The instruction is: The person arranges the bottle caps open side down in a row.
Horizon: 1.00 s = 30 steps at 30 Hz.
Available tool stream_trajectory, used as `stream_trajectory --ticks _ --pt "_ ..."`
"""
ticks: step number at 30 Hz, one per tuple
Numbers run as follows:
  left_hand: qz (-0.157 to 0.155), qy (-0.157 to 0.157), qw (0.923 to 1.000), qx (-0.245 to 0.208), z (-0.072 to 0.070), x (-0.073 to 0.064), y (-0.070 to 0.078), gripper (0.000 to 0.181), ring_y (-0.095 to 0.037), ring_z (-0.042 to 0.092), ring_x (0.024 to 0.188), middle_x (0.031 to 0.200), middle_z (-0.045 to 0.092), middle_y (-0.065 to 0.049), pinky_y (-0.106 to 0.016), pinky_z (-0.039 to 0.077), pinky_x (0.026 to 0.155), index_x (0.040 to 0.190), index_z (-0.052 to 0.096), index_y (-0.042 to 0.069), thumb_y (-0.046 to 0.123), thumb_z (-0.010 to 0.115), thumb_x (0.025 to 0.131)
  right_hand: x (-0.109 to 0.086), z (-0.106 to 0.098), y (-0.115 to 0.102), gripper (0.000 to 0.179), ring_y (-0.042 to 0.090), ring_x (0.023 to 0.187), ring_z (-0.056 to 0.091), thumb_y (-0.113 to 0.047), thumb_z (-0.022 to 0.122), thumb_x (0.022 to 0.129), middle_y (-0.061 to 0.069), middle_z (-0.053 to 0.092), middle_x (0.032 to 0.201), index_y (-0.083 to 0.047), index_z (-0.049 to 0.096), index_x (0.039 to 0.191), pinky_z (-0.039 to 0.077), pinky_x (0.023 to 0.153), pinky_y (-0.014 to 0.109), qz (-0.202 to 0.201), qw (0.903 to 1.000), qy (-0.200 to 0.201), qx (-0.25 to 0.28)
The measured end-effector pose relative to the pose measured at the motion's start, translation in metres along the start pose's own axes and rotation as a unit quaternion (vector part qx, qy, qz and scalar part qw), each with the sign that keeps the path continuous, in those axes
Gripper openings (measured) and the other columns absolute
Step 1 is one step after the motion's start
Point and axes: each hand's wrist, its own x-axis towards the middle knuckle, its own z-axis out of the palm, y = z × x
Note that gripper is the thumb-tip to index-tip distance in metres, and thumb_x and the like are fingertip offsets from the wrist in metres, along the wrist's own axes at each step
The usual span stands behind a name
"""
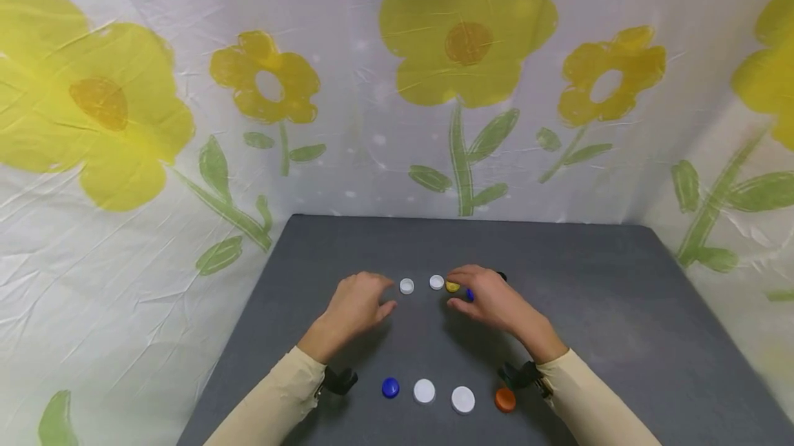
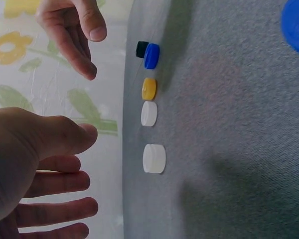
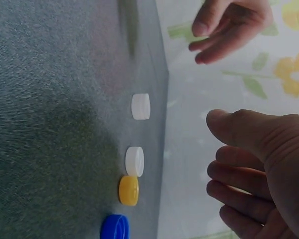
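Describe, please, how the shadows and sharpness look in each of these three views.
Head view: soft shadows lie on the grey table near the left hand and right hand; left wrist view: the table looks grainy, shadowed at lower right; right wrist view: a broad shadow darkens the table's lower left.

- My head view faces forward, down over the flat grey tabletop point(image 1: 589, 294).
- My wrist views, nearer and sideways, share the round yellow plastic cap point(image 2: 149, 88): left's upper centre, right's lower centre.
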Motion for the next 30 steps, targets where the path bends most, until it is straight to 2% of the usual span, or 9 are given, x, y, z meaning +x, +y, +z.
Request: stream_trajectory --ticks 6,13,17,23,30 --pt "-0.016 0.001 0.9999 -0.002 0.003 0.007 -0.004 0.038 -0.024 0.073 0.094 0.106 0.077 -0.002 -0.045 0.058 0.072 0.111 0.076 0.015 0.036 0.082 0.081 0.013 0.008 0.001 0.043 0.026 0.119 0.064 -0.032 0.078 0.088 0.008 0.07 0.124 -0.007 0.071 0.122 0.051 0.097 0.045 -0.001 0.9997 -0.02 -0.012" --pt "-0.024 -0.003 0.9997 0.0 0.01 0.015 -0.008 0.041 -0.024 0.073 0.095 0.108 0.076 -0.003 -0.044 0.058 0.075 0.112 0.076 0.014 0.038 0.082 0.08 0.032 0.019 0.003 0.039 0.027 0.114 0.066 -0.029 0.08 0.086 0.008 0.071 0.119 -0.006 0.073 0.116 0.052 0.096 0.045 -0.02 0.9997 -0.007 -0.009" --pt "-0.034 -0.011 0.9993 -0.007 0.015 0.019 -0.009 0.042 -0.025 0.073 0.097 0.108 0.076 -0.005 -0.044 0.058 0.076 0.113 0.076 0.013 0.039 0.082 0.08 0.041 0.027 0.004 0.041 0.029 0.116 0.066 -0.029 0.079 0.086 0.011 0.071 0.12 -0.004 0.072 0.118 0.052 0.097 0.045 -0.022 0.9996 -0.017 -0.008" --pt "-0.051 -0.026 0.9983 -0.012 0.028 0.026 -0.012 0.043 -0.025 0.072 0.099 0.109 0.076 -0.005 -0.045 0.058 0.078 0.115 0.075 0.015 0.039 0.082 0.081 0.051 0.041 0.007 0.043 0.031 0.116 0.065 -0.03 0.079 0.087 0.013 0.07 0.121 -0.001 0.071 0.118 0.051 0.098 0.046 -0.015 0.9993 -0.033 0.006" --pt "-0.074 -0.047 0.9956 -0.033 0.044 0.034 -0.015 0.044 -0.028 0.071 0.099 0.108 0.076 -0.008 -0.048 0.057 0.076 0.117 0.074 0.013 0.037 0.082 0.081 0.061 0.059 0.01 0.038 0.029 0.111 0.067 -0.025 0.08 0.085 0.01 0.072 0.116 -0.001 0.072 0.113 0.052 0.095 0.044 -0.017 0.999 -0.04 0.003"
